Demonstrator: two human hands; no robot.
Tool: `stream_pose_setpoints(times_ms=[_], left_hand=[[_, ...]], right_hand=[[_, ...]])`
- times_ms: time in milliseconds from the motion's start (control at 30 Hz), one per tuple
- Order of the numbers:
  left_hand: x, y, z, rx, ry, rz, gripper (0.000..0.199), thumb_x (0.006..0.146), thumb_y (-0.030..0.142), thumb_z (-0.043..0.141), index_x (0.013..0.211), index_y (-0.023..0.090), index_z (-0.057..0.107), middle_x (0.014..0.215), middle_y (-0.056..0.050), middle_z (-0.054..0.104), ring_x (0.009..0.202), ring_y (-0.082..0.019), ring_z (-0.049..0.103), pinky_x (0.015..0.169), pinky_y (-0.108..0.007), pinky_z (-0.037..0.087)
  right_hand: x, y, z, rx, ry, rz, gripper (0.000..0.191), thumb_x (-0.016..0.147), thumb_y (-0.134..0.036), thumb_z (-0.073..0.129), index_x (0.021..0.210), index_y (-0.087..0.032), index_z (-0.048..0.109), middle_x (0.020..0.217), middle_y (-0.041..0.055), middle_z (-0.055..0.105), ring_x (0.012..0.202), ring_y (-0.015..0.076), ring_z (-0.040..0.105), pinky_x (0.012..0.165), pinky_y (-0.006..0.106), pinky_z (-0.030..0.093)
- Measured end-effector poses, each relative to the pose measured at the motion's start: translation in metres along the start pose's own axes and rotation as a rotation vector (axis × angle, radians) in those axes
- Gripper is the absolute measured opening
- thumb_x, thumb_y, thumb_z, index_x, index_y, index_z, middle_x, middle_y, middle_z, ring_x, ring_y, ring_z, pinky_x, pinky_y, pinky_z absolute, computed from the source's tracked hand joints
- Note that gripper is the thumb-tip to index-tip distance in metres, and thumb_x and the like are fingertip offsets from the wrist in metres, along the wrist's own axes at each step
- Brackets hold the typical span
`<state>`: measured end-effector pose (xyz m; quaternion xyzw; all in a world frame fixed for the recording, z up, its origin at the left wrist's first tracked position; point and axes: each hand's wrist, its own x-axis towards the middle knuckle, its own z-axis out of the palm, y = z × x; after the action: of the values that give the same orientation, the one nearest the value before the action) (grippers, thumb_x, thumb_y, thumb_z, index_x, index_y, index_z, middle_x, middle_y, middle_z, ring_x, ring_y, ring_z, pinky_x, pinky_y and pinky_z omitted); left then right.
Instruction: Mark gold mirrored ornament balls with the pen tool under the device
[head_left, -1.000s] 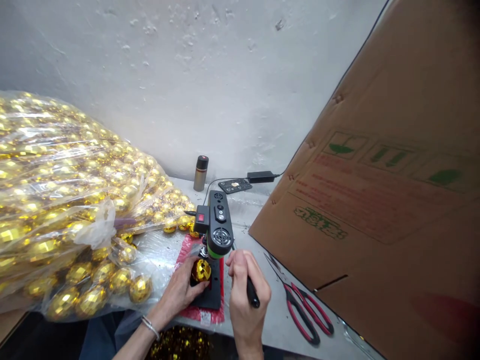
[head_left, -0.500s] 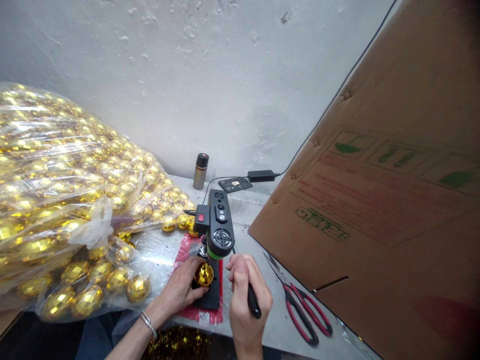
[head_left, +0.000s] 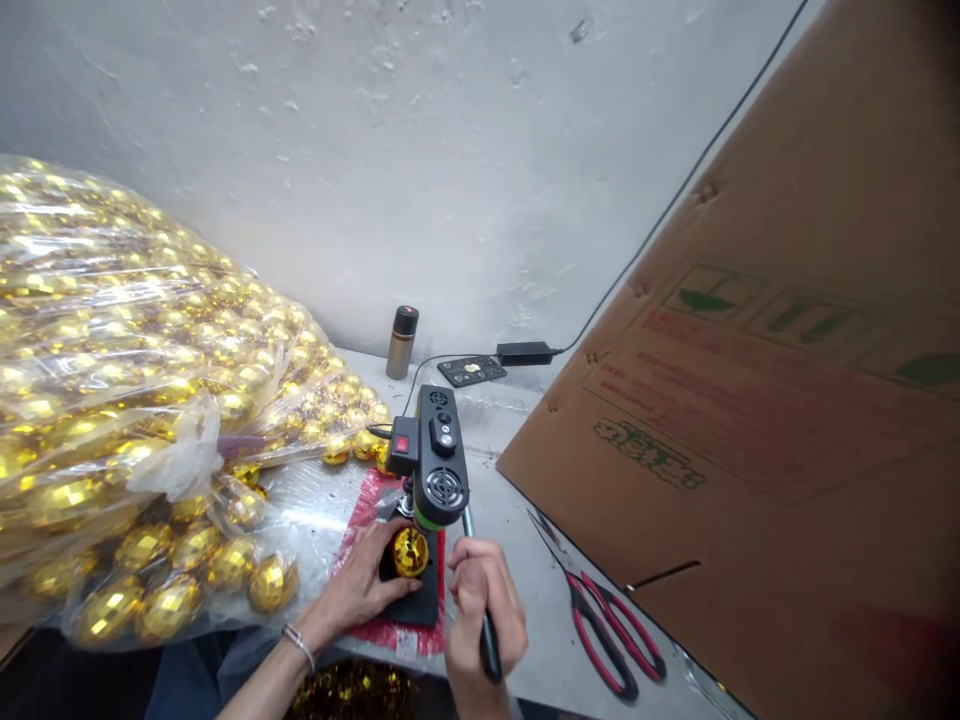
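My left hand (head_left: 369, 580) is closed round the side of a gold faceted ball (head_left: 410, 552), with thumb and fingers curved about it. The ball sits on the black base (head_left: 420, 603) of a small bench drill press (head_left: 441, 455), directly beneath its head. A thin dark bit seems to meet the ball's top. Wrapped in my right hand (head_left: 486, 610) is the press's lever (head_left: 490, 650), its black grip end sticking out below the fist. A red plastic sheet (head_left: 367, 632) lies under the base.
A large clear bag (head_left: 172, 300) of gold balls fills the left side. Red-handled scissors (head_left: 600, 615) lie at right, beside a big cardboard box (head_left: 750, 400). Behind the press are a bottle (head_left: 402, 343), a dark phone-like slab (head_left: 471, 371) and a power adapter (head_left: 525, 353).
My right hand has moved down and slightly left with the lever, and more of the lever's rod shows. The press's head sits slightly lower in view. My left hand stays on the ball.
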<state>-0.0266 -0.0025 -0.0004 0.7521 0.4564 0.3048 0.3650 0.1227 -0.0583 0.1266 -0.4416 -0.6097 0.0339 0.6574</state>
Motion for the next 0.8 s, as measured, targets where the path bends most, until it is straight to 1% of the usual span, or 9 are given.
stream_pose_setpoints(times_ms=[133,233,433,600,700,800], left_hand=[[0.001,0.002,0.000,0.002,0.001,-0.014,0.064,0.082,0.043,0.078,0.139,0.025,0.055,0.133,-0.012,0.066,0.122,-0.033,0.061,0.107,-0.051,0.049],[0.001,0.005,-0.001,0.004,-0.010,-0.016,0.064,0.082,0.043,0.078,0.139,0.025,0.055,0.132,-0.011,0.066,0.121,-0.033,0.061,0.108,-0.051,0.048],[0.001,0.009,-0.001,0.003,-0.029,-0.028,0.063,0.083,0.043,0.078,0.138,0.025,0.055,0.132,-0.011,0.065,0.120,-0.033,0.060,0.108,-0.053,0.047],[0.001,0.008,0.000,0.002,-0.030,-0.034,0.064,0.082,0.043,0.079,0.139,0.025,0.054,0.134,-0.012,0.065,0.122,-0.034,0.059,0.108,-0.052,0.046],[0.001,0.008,0.000,0.002,-0.029,-0.045,0.065,0.081,0.042,0.079,0.138,0.023,0.055,0.135,-0.013,0.064,0.123,-0.034,0.059,0.109,-0.053,0.046],[0.002,0.008,0.000,-0.003,-0.025,-0.040,0.064,0.082,0.042,0.077,0.139,0.023,0.055,0.136,-0.013,0.064,0.123,-0.034,0.059,0.109,-0.053,0.046]], right_hand=[[-0.019,0.020,0.005,0.010,0.051,-0.063,0.028,0.102,-0.012,0.041,0.077,-0.022,0.052,0.076,-0.0017,0.057,0.066,0.0107,0.058,0.062,0.024,0.045],[-0.024,0.026,0.008,0.031,0.082,-0.069,0.028,0.101,-0.013,0.042,0.076,-0.021,0.052,0.075,-0.0017,0.057,0.066,0.0114,0.057,0.064,0.025,0.045],[-0.029,0.028,0.011,0.026,0.119,-0.028,0.029,0.100,-0.013,0.042,0.075,-0.022,0.051,0.074,-0.0014,0.057,0.065,0.0132,0.056,0.066,0.030,0.045],[-0.031,0.029,0.011,0.001,0.128,-0.024,0.029,0.102,-0.017,0.042,0.076,-0.022,0.055,0.074,-0.0017,0.059,0.066,0.0142,0.057,0.072,0.033,0.046],[-0.032,0.030,0.011,-0.012,0.126,-0.027,0.030,0.103,-0.019,0.042,0.076,-0.022,0.055,0.073,-0.0021,0.058,0.064,0.0140,0.056,0.074,0.034,0.046],[-0.032,0.031,0.012,-0.009,0.130,-0.021,0.030,0.103,-0.019,0.042,0.076,-0.022,0.053,0.073,-0.0024,0.058,0.064,0.0137,0.056,0.071,0.032,0.046]])
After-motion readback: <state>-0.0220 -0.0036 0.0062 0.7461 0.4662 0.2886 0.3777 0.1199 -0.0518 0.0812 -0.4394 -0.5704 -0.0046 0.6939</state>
